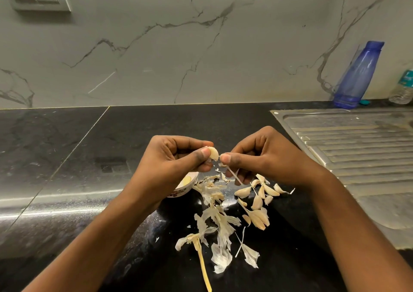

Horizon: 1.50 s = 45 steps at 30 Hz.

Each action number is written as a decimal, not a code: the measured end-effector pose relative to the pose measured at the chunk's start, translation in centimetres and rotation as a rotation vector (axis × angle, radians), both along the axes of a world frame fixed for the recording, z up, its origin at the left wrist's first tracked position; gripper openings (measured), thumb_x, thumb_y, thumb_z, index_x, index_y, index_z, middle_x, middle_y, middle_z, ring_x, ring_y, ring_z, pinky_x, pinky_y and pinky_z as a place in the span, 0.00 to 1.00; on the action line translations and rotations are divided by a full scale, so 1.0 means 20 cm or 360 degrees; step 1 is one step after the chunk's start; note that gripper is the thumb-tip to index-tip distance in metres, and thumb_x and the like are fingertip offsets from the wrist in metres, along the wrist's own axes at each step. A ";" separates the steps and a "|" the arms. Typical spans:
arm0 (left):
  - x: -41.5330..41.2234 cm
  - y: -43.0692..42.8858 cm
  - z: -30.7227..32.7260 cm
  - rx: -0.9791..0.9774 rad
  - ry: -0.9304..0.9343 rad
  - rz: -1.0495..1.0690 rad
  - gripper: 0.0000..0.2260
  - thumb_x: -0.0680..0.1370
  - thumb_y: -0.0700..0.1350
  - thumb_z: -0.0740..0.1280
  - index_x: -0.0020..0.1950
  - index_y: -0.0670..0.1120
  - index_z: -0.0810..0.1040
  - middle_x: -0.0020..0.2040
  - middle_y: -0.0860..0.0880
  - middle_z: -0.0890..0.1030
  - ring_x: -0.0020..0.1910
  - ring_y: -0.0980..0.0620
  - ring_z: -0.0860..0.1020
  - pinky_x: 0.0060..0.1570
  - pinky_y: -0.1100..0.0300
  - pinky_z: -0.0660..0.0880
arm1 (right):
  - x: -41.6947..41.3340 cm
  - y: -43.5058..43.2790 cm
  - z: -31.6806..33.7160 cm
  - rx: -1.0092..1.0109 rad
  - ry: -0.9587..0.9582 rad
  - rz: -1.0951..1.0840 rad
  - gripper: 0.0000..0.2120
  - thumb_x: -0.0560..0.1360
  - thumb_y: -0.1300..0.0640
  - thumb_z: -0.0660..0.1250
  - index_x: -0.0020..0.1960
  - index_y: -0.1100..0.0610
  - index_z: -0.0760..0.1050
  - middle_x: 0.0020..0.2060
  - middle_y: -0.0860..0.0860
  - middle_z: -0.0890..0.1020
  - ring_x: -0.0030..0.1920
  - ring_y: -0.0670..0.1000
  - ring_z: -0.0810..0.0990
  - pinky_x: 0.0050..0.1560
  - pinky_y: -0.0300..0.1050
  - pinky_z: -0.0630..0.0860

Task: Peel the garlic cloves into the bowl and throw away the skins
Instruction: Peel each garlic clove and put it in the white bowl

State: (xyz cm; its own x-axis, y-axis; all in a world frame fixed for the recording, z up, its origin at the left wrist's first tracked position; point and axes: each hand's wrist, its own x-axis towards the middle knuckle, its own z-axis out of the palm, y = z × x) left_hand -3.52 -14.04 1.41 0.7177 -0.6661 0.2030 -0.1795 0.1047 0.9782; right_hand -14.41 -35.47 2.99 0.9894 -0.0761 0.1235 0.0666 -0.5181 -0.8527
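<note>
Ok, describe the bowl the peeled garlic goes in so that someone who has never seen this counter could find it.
Start at the black counter left of the steel sink. The bowl stands just under the left hand, which hides most of it, at the left edge of the papery skins. It is the only container near the hands: small, round and white, with dark print on its side.

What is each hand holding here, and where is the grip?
Left hand: garlic clove, thumb and fingertips at its left end. Right hand: skin strip, pinched at its top.
</note>
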 end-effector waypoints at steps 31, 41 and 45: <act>0.02 -0.01 -0.05 -0.0043 -0.0364 0.0136 0.08 0.76 0.37 0.75 0.55 0.40 0.86 0.46 0.46 0.89 0.43 0.47 0.89 0.45 0.57 0.85 | 0.06 0.07 -0.05 0.0373 -0.0101 -0.0135 0.05 0.78 0.67 0.73 0.52 0.62 0.86 0.42 0.57 0.89 0.43 0.57 0.90 0.46 0.48 0.87; 0.03 -0.01 -0.05 -0.0057 -0.0394 0.0242 0.08 0.76 0.37 0.75 0.55 0.39 0.86 0.45 0.45 0.89 0.42 0.47 0.88 0.45 0.58 0.85 | 0.05 0.06 -0.03 0.0447 0.0067 -0.0084 0.14 0.75 0.53 0.76 0.52 0.64 0.86 0.43 0.60 0.89 0.45 0.60 0.89 0.48 0.51 0.87; 0.02 -0.01 -0.06 -0.0025 -0.0473 0.0242 0.08 0.76 0.39 0.76 0.55 0.40 0.87 0.45 0.47 0.89 0.42 0.48 0.88 0.45 0.57 0.86 | 0.06 0.08 -0.04 0.0384 0.0093 -0.0088 0.08 0.77 0.58 0.75 0.52 0.63 0.86 0.42 0.59 0.89 0.44 0.58 0.89 0.45 0.47 0.87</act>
